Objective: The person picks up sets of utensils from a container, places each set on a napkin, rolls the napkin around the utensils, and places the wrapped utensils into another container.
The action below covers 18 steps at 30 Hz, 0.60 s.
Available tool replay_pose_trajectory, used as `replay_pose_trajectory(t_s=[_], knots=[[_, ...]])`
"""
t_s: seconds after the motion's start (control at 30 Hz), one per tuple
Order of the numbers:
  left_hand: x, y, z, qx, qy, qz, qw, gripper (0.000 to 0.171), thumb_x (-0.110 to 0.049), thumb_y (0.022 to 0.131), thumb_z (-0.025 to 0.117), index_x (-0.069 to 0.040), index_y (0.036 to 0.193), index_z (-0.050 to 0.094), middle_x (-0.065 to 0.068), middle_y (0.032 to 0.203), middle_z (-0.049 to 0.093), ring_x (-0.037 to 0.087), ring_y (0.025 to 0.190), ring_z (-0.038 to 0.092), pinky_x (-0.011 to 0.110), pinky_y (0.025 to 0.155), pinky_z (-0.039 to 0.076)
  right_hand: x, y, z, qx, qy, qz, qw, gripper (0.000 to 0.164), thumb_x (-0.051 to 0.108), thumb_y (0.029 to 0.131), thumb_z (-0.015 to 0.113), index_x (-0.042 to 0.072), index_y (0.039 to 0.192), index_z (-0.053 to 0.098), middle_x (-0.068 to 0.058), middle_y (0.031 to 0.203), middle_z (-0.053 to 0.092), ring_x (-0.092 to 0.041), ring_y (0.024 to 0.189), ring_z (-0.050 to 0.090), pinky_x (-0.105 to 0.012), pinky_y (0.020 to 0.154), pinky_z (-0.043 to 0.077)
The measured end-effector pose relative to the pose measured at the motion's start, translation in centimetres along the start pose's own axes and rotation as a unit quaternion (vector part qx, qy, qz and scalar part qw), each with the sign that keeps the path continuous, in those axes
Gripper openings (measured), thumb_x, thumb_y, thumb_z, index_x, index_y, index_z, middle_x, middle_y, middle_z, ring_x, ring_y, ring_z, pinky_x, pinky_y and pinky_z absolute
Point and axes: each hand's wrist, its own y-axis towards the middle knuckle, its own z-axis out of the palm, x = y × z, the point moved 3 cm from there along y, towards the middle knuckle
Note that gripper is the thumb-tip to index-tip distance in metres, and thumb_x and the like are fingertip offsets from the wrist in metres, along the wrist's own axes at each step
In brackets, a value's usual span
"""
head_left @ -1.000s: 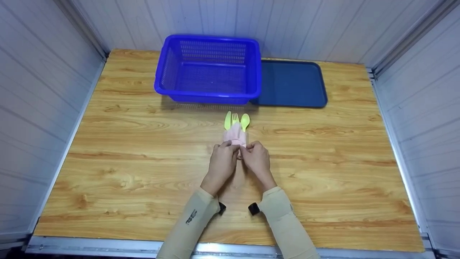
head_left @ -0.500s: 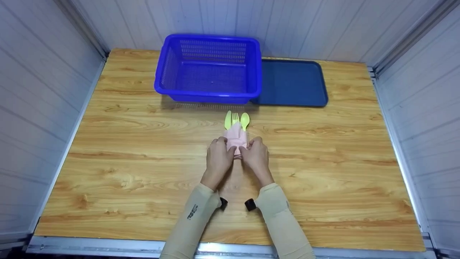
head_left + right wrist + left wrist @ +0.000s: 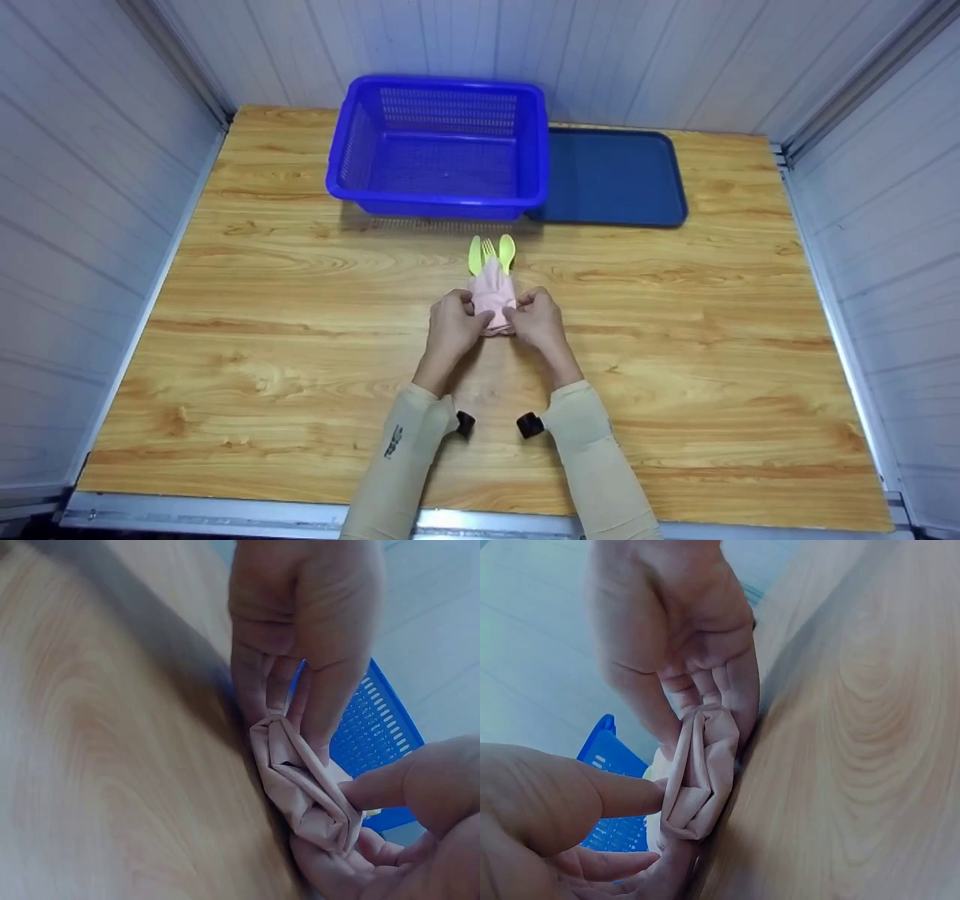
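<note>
A pink cloth napkin (image 3: 493,295) is folded into a flat pouch at the middle of the table. From its far end stick out a light green knife (image 3: 475,256), a fork (image 3: 489,247) and a spoon (image 3: 507,250); their handles are hidden inside. My left hand (image 3: 450,326) pinches the napkin's left side, thumb on top and fingers at the edge. On the opposite side my right hand (image 3: 541,322) grips it the same way. Both wrist views show the napkin's folded near end (image 3: 699,784), its layers tucked into one another, close against the wood.
Behind the cutlery stands a blue plastic basket (image 3: 439,201) with slotted walls. To its right a dark blue tray (image 3: 615,176) lies flat, partly hidden by the basket. White panel walls (image 3: 600,60) enclose the wooden table (image 3: 262,337) at the back and sides.
The hands have moved apart from near the napkin's middle to its two sides, uncovering its near end. The napkin and cutlery have turned slightly to the left.
</note>
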Motion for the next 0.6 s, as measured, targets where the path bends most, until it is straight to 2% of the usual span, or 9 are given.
replay_pose_trajectory(t_s=[0.17,0.27,0.33,0.47,0.53,0.6], knots=[[0.1,0.1,-0.3,0.023,-0.032,-0.028,0.9988,0.046,-0.016,0.081,0.078,0.009,0.117,0.062,0.011,0.089,0.068,0.020,0.084,0.064,0.032,0.075,0.053,-0.6,0.4,0.4,0.016,0.102,0.015,0.995,0.021,0.004,0.084,0.070,-0.004,0.097,0.056,-0.012,0.088,0.060,-0.021,0.083,0.058,-0.026,0.070,0.049],[0.2,0.0,-0.2,0.039,-0.081,-0.042,0.9951,0.046,-0.012,0.084,0.076,0.009,0.120,0.058,0.017,0.098,0.067,0.025,0.092,0.065,0.032,0.078,0.054,-1.0,0.4,0.8,0.016,0.182,0.026,0.983,0.019,-0.004,0.084,0.069,-0.006,0.097,0.055,-0.009,0.083,0.056,-0.016,0.075,0.054,-0.021,0.061,0.047],[0.5,-0.2,-0.1,0.050,-0.131,-0.052,0.9888,0.045,-0.009,0.085,0.074,0.009,0.121,0.054,0.020,0.105,0.065,0.028,0.098,0.064,0.031,0.078,0.055,-1.3,0.1,1.2,0.014,0.229,0.030,0.973,0.017,-0.007,0.084,0.067,-0.007,0.096,0.055,-0.008,0.081,0.055,-0.014,0.071,0.053,-0.020,0.058,0.047],[1.3,-0.6,0.2,0.068,-0.240,-0.070,0.9659,0.045,-0.002,0.086,0.071,0.010,0.122,0.048,0.025,0.112,0.061,0.032,0.104,0.062,0.031,0.079,0.055,-1.4,-0.6,1.5,0.014,0.281,0.031,0.959,0.017,-0.010,0.084,0.066,-0.007,0.094,0.053,-0.008,0.078,0.055,-0.013,0.068,0.052,-0.021,0.057,0.048],[1.5,-0.8,0.2,0.072,-0.270,-0.070,0.9575,0.045,0.000,0.086,0.070,0.010,0.123,0.047,0.025,0.113,0.060,0.031,0.104,0.061,0.030,0.078,0.055,-1.3,-0.9,1.4,0.017,0.293,0.028,0.955,0.017,-0.011,0.084,0.066,-0.007,0.093,0.053,-0.009,0.078,0.056,-0.013,0.067,0.053,-0.022,0.057,0.049],[1.6,-1.1,-0.1,0.069,-0.286,-0.064,0.9537,0.045,0.001,0.085,0.070,0.011,0.122,0.047,0.024,0.111,0.061,0.030,0.101,0.062,0.029,0.076,0.055,-1.0,-1.3,1.3,0.023,0.300,0.029,0.953,0.018,-0.010,0.084,0.066,-0.005,0.093,0.052,-0.009,0.078,0.056,-0.013,0.067,0.053,-0.023,0.057,0.049]])
